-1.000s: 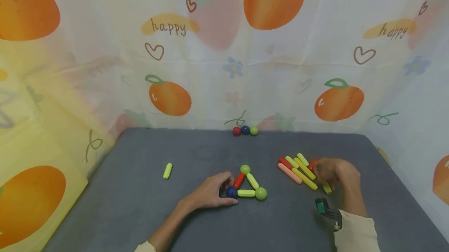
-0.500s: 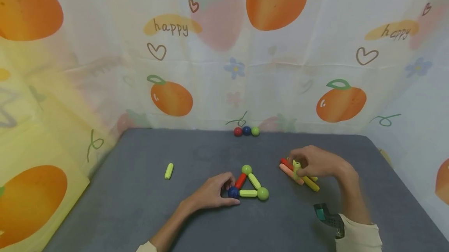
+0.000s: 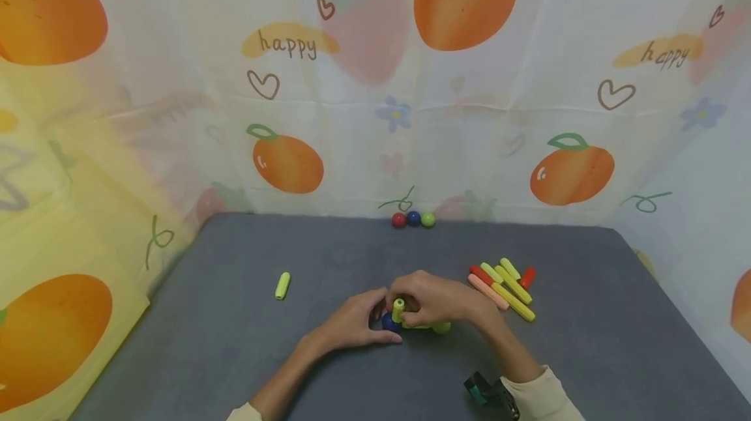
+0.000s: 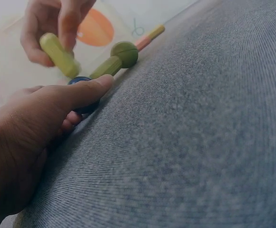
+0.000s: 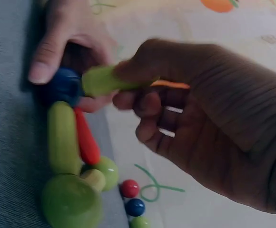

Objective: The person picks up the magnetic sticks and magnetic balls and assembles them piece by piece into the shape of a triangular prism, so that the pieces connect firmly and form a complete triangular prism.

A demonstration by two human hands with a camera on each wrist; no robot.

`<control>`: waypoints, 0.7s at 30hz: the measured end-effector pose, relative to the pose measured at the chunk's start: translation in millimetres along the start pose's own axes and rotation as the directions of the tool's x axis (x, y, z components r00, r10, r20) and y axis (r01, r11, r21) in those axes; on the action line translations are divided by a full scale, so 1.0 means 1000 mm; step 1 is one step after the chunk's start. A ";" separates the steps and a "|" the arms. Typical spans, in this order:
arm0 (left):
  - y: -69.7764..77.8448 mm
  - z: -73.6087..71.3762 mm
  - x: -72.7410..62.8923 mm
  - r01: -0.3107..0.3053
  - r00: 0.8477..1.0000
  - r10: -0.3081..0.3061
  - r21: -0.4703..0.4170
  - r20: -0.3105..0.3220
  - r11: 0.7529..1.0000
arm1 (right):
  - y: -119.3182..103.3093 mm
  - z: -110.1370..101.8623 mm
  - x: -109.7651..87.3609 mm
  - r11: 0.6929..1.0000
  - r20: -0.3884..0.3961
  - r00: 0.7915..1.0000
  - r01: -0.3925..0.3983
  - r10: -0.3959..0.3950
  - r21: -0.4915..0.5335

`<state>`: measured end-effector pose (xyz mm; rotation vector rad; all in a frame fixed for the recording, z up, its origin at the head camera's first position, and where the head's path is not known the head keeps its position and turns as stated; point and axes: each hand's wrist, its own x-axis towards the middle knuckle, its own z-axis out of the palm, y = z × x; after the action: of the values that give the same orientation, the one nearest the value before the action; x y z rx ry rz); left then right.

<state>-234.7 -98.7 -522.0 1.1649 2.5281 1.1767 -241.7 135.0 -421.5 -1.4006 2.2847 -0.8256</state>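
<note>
My left hand (image 3: 354, 320) holds the blue ball (image 3: 391, 322) between thumb and fingers, at the left corner of a triangle of balls and rods on the table. Above that ball, my right hand (image 3: 434, 300) pinches a short yellow-green rod (image 5: 100, 80) upright, its lower end right at the ball's top. In the right wrist view, a yellow-green rod (image 5: 63, 137) and a red rod (image 5: 86, 137) run from the blue ball to two green balls, the nearer green ball (image 5: 71, 202) being the larger in view. My right hand hides much of the triangle in the head view.
A pile of red, yellow, pink and yellow-green rods (image 3: 509, 297) lies at the right. One yellow-green rod (image 3: 283, 285) lies alone at the left. A red ball (image 3: 398, 219), a blue ball (image 3: 413, 218) and a green ball (image 3: 428, 219) line the back edge.
My right hand has taken a yellow-green rod from the pile and carried it left to above the blue ball. My left hand has stayed at the blue ball.
</note>
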 end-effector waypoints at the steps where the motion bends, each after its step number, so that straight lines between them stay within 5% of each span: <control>1: 0.000 0.000 0.000 -0.007 1.000 0.007 -0.004 0.000 1.000 | 0.000 0.002 0.002 1.000 0.001 1.000 -0.009 0.009 -0.008; 8: -0.002 0.003 -0.001 -0.023 1.000 0.023 -0.003 -0.006 1.000 | 0.002 0.009 0.006 0.996 -0.010 1.000 -0.005 0.004 -0.091; 21: -0.003 0.002 -0.004 0.003 1.000 -0.003 -0.034 0.012 0.999 | 0.003 0.012 0.009 0.998 0.000 1.000 -0.029 0.029 -0.064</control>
<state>-232.9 -101.7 -526.3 1.1561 2.4906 1.2034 -241.1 124.0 -432.8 -1.3911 2.3449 -0.7493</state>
